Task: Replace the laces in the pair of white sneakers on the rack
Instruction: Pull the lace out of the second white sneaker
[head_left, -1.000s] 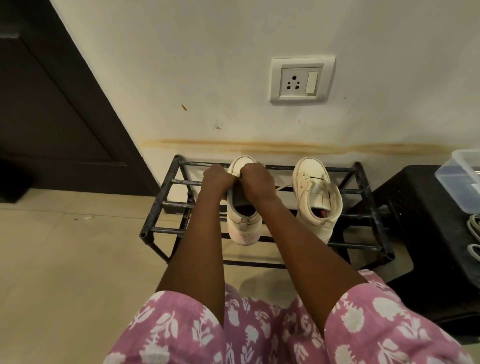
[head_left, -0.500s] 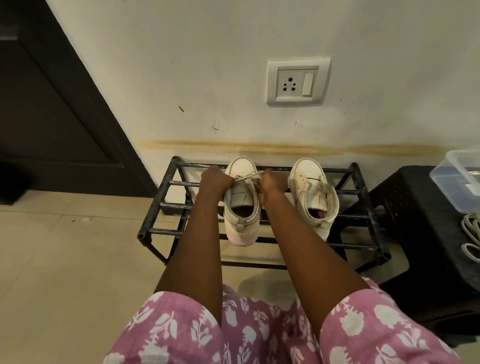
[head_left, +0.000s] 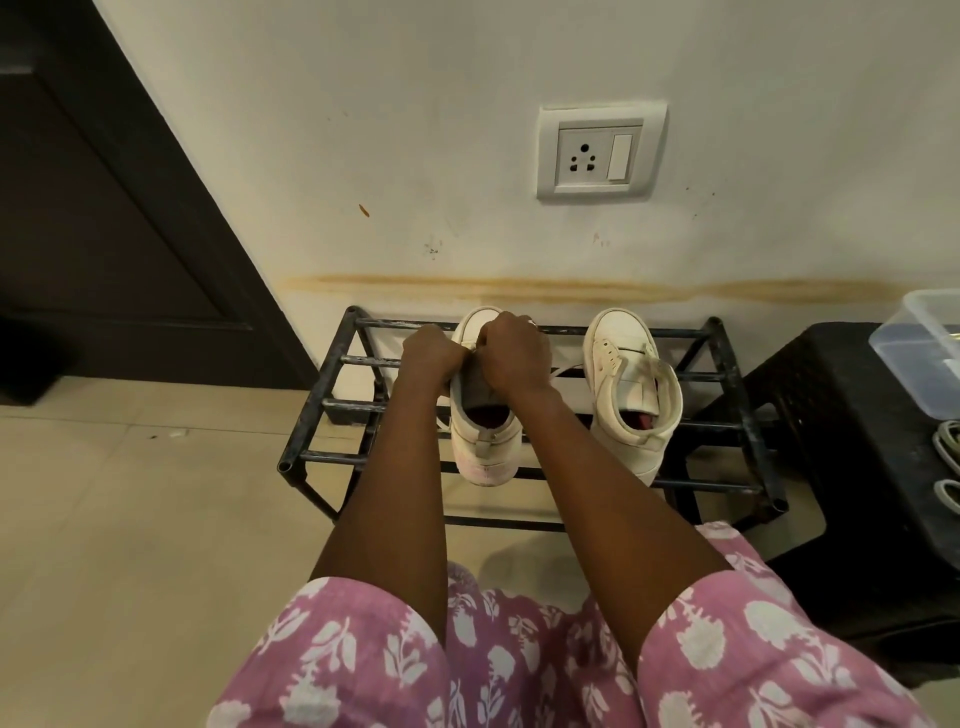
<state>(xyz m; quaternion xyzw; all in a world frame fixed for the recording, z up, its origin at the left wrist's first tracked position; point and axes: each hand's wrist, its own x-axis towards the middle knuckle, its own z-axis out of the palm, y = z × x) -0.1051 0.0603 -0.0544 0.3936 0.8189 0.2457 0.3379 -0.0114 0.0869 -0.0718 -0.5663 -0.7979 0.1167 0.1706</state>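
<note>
Wall-side metal rack (head_left: 358, 360): left hand (head_left: 428, 356) and right hand (head_left: 517, 358), curled close together, apparently pinch the limp, light lace (head_left: 566, 370) of the left sneaker (head_left: 485, 441); probably best gripped near the eyelets.

No legible text, label, brand, number or sign appears on any surface shown, including the sneakers (head_left: 631, 395), the socket plate (head_left: 601, 150) and the box (head_left: 924, 353).

The one head-worn camera looked forward and down, near the rack (head_left: 727, 487) and above its front rail. It faced the wall (head_left: 467, 130) behind the rack, with floor (head_left: 130, 519) left of the rack.
</note>
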